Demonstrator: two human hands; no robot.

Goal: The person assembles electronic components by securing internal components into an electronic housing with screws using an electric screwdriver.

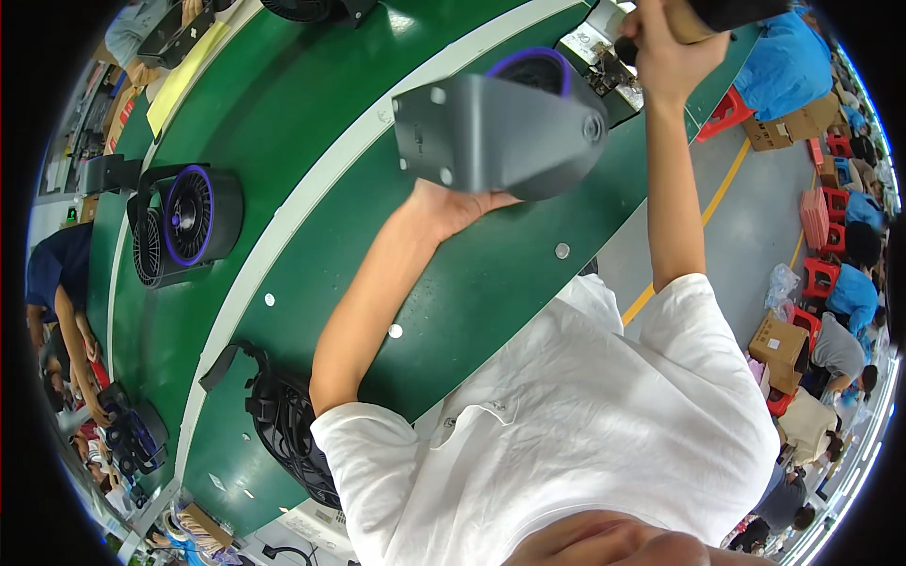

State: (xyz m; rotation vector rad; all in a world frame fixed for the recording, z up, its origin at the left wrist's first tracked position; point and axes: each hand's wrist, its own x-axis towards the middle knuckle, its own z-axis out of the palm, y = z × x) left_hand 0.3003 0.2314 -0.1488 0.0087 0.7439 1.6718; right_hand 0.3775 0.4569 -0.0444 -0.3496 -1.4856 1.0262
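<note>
My left hand (453,209) grips the lower side of a desk fan (510,137) with a dark grey curved bracket and a purple ring, tilted above the green table; its fingers are partly hidden behind the bracket. At the upper right my raised right hand (678,58) is closed round a black-and-tan object (696,21), partly cut off by the picture's edge, so its kind is unclear. Between the two hands, behind the fan, stands a small metal fixture (604,58) with silver parts.
A white strip (311,179) divides the green table (453,292) from a green belt carrying other fans (193,217). A black bundle of cables (283,424) lies by my left elbow. Red stools (821,278), cartons (781,351) and seated people are on the right; others work at far left.
</note>
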